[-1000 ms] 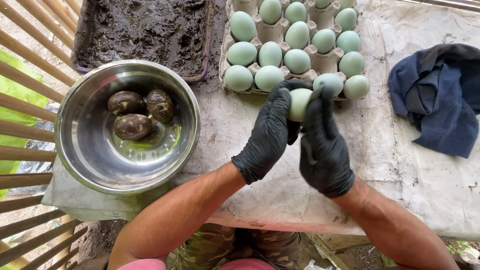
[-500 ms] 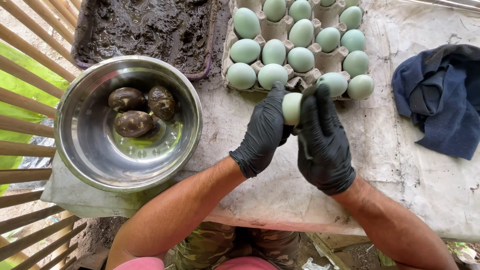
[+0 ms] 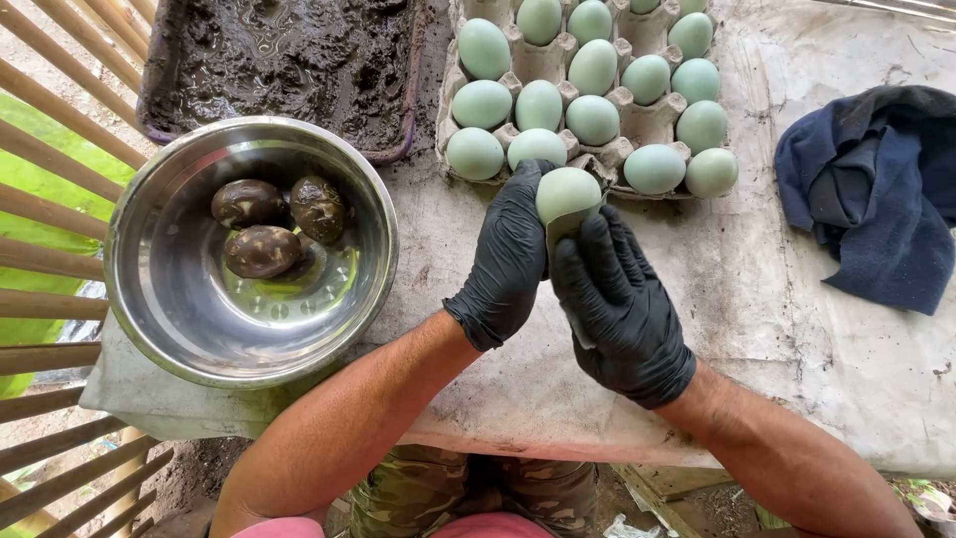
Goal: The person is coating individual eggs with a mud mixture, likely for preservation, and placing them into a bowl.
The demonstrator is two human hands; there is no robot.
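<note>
1. Your left hand [image 3: 508, 261] and right hand [image 3: 619, 304], both in smooth black gloves, close together around one pale green egg [image 3: 566, 191], near the bench's middle.
2. Just behind sits a pulpy carton [image 3: 615, 100] of matching eggs.
3. At the left edge, a shiny steel bowl [image 3: 179, 329] holds three mud-coated eggs [image 3: 264, 249].
4. A crumpled navy cloth [image 3: 876, 189] lies at the right.

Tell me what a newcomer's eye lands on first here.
First, the pale green egg held at centre between the black-gloved left hand and right hand. Behind it sits a carton of matching eggs. At left, a steel bowl holds three mud-coated eggs, with a tray of dark mud beyond.
</note>
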